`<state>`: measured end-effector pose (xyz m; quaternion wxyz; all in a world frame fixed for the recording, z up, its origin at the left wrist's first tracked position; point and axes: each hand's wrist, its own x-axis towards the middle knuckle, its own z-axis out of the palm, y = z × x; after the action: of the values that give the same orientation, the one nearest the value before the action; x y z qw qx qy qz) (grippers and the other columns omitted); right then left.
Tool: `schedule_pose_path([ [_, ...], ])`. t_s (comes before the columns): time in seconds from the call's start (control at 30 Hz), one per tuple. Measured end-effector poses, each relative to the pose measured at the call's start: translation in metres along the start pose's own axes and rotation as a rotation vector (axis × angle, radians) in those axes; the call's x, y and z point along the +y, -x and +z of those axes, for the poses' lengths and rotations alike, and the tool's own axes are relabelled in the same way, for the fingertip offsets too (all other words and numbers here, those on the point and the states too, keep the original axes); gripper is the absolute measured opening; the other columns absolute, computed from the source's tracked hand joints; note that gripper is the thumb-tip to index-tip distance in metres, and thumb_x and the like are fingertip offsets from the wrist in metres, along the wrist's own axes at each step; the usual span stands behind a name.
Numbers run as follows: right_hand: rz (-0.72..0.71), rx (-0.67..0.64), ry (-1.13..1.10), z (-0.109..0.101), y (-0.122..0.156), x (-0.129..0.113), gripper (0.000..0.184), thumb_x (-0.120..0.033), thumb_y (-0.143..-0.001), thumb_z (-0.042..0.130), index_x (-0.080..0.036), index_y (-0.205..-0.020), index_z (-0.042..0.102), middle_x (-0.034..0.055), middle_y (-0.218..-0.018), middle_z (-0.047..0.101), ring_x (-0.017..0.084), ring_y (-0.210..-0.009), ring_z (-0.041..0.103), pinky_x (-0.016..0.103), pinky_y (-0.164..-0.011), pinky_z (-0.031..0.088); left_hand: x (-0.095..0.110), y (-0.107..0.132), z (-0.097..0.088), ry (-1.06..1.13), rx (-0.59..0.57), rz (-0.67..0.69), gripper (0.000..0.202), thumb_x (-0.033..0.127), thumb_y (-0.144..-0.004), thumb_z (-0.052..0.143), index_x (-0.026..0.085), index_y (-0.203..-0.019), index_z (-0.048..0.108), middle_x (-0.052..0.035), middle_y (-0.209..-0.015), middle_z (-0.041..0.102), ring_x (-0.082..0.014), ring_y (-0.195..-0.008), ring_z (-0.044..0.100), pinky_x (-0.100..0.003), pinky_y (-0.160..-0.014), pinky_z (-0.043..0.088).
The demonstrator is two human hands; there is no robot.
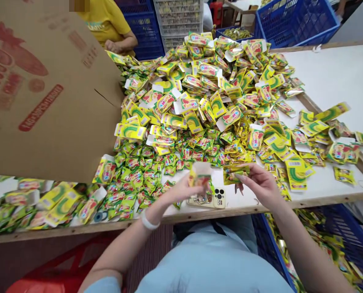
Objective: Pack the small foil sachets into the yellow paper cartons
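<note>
While seated at the near edge, step in hand: filling a small carton with sachets, by judgement.
Left hand: closed around a small yellow-and-red printed card carton, open end seemingly turned toward the right; blurred.
Right hand: pinching a green-and-yellow foil sachet just beside the carton mouth, not yet inside.
Location: both items held just above the white worktop, over a cream-cased phone.
Supply: big heap of like sachets and flat cartons beyond the hands.
Surroundings: tilted brown cardboard box at left; blue plastic crate at right, below the edge.
Next move calls for: lining sachet up with carton mouth, keeping carton walls unsquashed.
</note>
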<state>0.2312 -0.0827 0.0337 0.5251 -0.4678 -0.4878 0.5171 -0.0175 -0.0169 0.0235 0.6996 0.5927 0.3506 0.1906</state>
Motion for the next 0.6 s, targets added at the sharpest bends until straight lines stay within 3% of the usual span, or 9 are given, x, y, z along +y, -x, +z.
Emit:
schedule_pose_path([
  [0.07, -0.070, -0.104, 0.103, 0.007, -0.006, -0.016, 0.024, -0.036, -0.088, 0.068, -0.023, -0.107, 0.066, 0.0042, -0.085, 0.067, 0.014, -0.063, 0.062, 0.027, -0.053, 0.053, -0.005, 0.005, 0.030, 0.115, -0.046, -0.015, 0.039, 0.040, -0.068, 0.077, 0.016, -0.093, 0.059, -0.0037, -0.081, 0.064, -0.0179, -0.074, 0.060, -0.032, -0.070, 0.050],
  [0.17, -0.191, -0.269, 0.333, 0.015, -0.014, -0.031, 0.020, -0.033, -0.092, 0.062, -0.025, -0.109, 0.068, 0.0078, -0.101, 0.063, 0.017, -0.085, 0.063, 0.027, -0.062, 0.054, -0.003, 0.008, 0.047, 0.133, -0.038, 0.015, 0.044, 0.040, -0.065, 0.080, 0.017, -0.095, 0.057, 0.0002, -0.079, 0.058, -0.0151, -0.074, 0.054, -0.028, -0.069, 0.046],
  [0.23, -0.227, -0.335, 0.479, 0.016, -0.017, -0.038, 0.020, -0.029, -0.094, 0.058, -0.026, -0.111, 0.069, 0.0076, -0.103, 0.061, 0.018, -0.091, 0.061, 0.026, -0.066, 0.053, -0.001, 0.010, 0.047, 0.113, -0.057, 0.005, 0.043, 0.041, -0.066, 0.080, 0.017, -0.092, 0.054, 0.0025, -0.074, 0.052, -0.0130, -0.069, 0.048, -0.025, -0.063, 0.043],
  [0.47, -0.220, -0.556, 0.756, 0.010, -0.019, -0.050, 0.023, -0.022, -0.096, 0.052, -0.026, -0.109, 0.071, 0.0045, -0.089, 0.061, 0.017, -0.081, 0.061, 0.028, -0.073, 0.050, -0.002, 0.014, 0.040, -0.057, -0.129, 0.026, 0.035, 0.034, -0.074, 0.073, 0.018, -0.097, 0.053, 0.0037, -0.074, 0.049, -0.0108, -0.065, 0.043, -0.023, -0.059, 0.038],
  [0.6, -0.207, -0.554, 0.776, 0.017, -0.022, -0.042, 0.015, -0.017, -0.090, 0.060, -0.023, -0.098, 0.072, 0.0024, -0.081, 0.065, 0.016, -0.072, 0.061, 0.026, -0.065, 0.047, -0.002, 0.012, 0.039, -0.136, -0.171, -0.004, 0.044, 0.028, -0.071, 0.073, 0.019, -0.108, 0.052, 0.0038, -0.076, 0.055, -0.0122, -0.065, 0.049, -0.023, -0.059, 0.042],
])
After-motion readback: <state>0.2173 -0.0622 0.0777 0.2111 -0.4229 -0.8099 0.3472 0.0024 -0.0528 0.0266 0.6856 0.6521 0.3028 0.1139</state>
